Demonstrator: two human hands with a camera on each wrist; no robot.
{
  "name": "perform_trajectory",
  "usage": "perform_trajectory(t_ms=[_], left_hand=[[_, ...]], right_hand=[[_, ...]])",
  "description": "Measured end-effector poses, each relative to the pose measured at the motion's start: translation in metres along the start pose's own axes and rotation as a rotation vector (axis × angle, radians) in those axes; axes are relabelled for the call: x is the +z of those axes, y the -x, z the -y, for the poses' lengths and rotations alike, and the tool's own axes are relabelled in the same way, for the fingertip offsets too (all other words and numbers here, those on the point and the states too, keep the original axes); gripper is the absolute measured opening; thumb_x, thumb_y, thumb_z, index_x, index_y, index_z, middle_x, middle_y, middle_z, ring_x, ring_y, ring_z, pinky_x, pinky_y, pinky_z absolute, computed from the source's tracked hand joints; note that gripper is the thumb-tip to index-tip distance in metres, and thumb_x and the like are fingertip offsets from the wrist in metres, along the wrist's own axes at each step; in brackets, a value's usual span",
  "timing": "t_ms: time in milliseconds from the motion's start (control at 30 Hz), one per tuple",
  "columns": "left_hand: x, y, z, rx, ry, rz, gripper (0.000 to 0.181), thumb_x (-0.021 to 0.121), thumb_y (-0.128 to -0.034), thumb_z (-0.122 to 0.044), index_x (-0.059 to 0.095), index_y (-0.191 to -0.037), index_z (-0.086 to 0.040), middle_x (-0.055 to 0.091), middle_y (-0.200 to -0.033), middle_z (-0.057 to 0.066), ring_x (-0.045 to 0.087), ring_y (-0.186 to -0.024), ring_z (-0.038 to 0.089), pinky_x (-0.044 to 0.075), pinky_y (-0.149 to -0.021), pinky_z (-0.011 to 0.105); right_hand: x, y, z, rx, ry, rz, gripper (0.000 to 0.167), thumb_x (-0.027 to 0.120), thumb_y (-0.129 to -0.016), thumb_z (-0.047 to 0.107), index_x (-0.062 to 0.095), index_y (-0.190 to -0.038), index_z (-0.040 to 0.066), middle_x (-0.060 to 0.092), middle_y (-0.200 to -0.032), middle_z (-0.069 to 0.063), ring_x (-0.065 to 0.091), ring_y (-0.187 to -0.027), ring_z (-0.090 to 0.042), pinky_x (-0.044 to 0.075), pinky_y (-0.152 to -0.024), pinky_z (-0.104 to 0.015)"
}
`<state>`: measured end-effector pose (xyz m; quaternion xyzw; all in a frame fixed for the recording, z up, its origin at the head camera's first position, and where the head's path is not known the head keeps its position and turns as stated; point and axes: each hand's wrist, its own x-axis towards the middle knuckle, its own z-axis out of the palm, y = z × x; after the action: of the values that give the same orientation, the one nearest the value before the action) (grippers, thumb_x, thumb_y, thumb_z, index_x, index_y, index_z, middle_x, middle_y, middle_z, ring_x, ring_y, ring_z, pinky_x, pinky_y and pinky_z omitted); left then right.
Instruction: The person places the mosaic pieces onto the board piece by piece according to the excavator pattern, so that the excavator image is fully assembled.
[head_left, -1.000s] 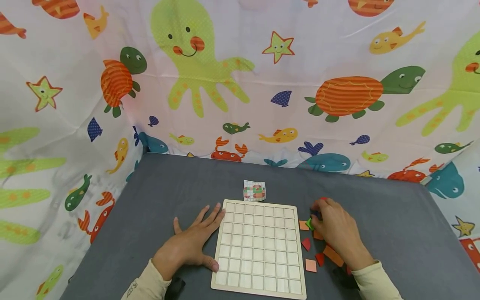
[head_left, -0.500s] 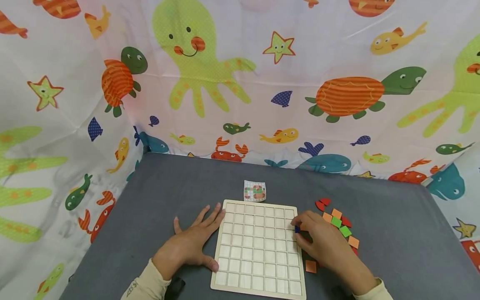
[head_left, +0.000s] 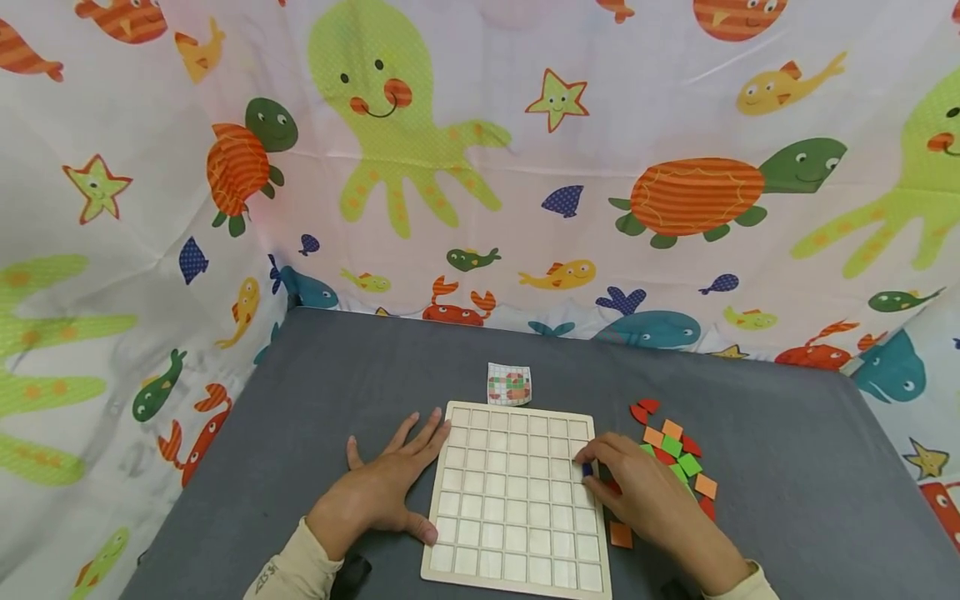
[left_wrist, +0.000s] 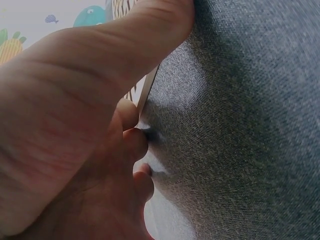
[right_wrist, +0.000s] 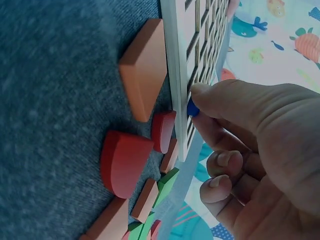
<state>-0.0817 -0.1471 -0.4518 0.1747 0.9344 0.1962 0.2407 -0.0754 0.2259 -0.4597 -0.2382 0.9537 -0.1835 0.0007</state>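
Observation:
A square wooden grid board (head_left: 504,507) with rows of shallow cells lies on the grey cloth. My left hand (head_left: 378,493) rests along its left side, fingers spread, fingertips and thumb touching the rim. Between thumb and forefinger, my right hand (head_left: 637,482) pinches a small dark blue piece (head_left: 587,470) over the board's right-hand column. In the right wrist view, the blue piece (right_wrist: 193,107) shows only partly behind the thumb tip, close to the grid; whether it touches a cell I cannot tell.
Right of the board lie loose pieces: orange squares (head_left: 621,534), green squares (head_left: 689,464) and red round-edged pieces (head_left: 649,406), some hidden under the right hand. A small printed pattern card (head_left: 509,384) lies behind the board. A sea-animal curtain (head_left: 465,167) encloses the back and sides.
My right hand has come from the loose pieces leftward to the board's right edge, carrying the blue piece, then slightly further over the cells. My left hand has stayed in place.

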Motion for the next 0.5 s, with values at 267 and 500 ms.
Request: perform_trajectory(t_ms=[267,500], left_hand=[[0.0011,-0.0011,0.0001,-0.018,-0.011,-0.003,0.143,0.097,-0.0575,-0.060,0.014,-0.172,-0.037,0.003,-0.180,-0.011,-0.008,-0.165,0.036,-0.007,-0.102,0.096],[0.0012,-0.0015,0.0008,-0.003,-0.003,0.007,0.143,0.096,-0.0590,-0.060,0.013,-0.172,-0.035,0.003,-0.180,-0.010,-0.010,-0.165,0.038,-0.008,-0.102,0.096]], right_hand=[[-0.0010,-0.0008,0.0006,-0.022,0.020,-0.003,0.028,0.091,-0.085,0.014,0.078,-0.108,0.021,0.069,-0.112,0.008,0.063,-0.091,-0.009,0.059,-0.074,-0.026],[-0.0012,-0.0003,0.0008,-0.012,0.036,0.001,0.029,0.092,-0.083,0.012,0.079,-0.108,0.022,0.068,-0.111,0.008,0.063,-0.092,-0.010,0.059,-0.073,-0.025]])
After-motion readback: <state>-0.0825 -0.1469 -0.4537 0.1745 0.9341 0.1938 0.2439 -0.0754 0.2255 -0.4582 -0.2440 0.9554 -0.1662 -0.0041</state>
